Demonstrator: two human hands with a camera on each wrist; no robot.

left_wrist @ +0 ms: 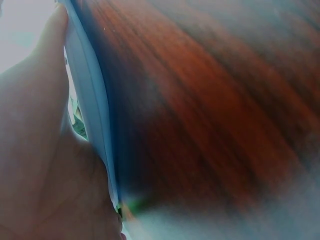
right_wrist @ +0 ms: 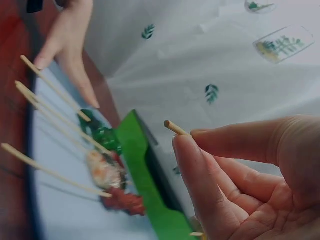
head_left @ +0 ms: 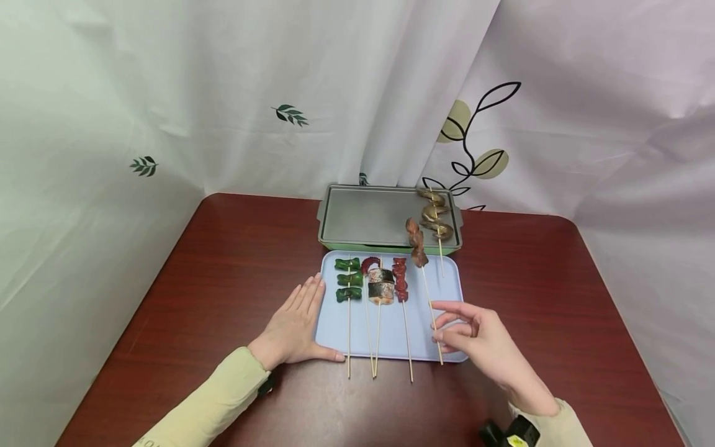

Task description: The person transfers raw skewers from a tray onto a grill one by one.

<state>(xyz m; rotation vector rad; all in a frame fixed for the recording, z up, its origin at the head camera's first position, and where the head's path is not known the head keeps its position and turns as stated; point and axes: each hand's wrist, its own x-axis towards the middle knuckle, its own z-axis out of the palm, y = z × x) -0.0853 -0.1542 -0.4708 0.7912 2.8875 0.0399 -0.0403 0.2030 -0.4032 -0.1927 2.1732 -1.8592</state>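
My right hand [head_left: 477, 329] pinches the stick of a brown meat skewer [head_left: 416, 245] between thumb and fingers. Its meat end points away, overlapping the front edge of the grill pan in the head view. From the right wrist, the blunt stick end [right_wrist: 174, 127] pokes out past my fingertips. My left hand [head_left: 296, 323] lies with straight fingers along the left edge of the light blue tray [head_left: 332, 332], thumb at its near corner. On the tray are a green pepper skewer [head_left: 349, 279], a dark red curled skewer [head_left: 368, 265], a black-and-white skewer [head_left: 381, 288] and a red meat skewer [head_left: 400, 280].
Behind the tray stands a grey grill pan [head_left: 368, 217] with a green side. A mushroom skewer [head_left: 436, 214] lies on its right part, its stick reaching over the tray. Several sticks overhang the tray's near edge. A white curtain [head_left: 313, 74] backs the dark red table [head_left: 234, 261].
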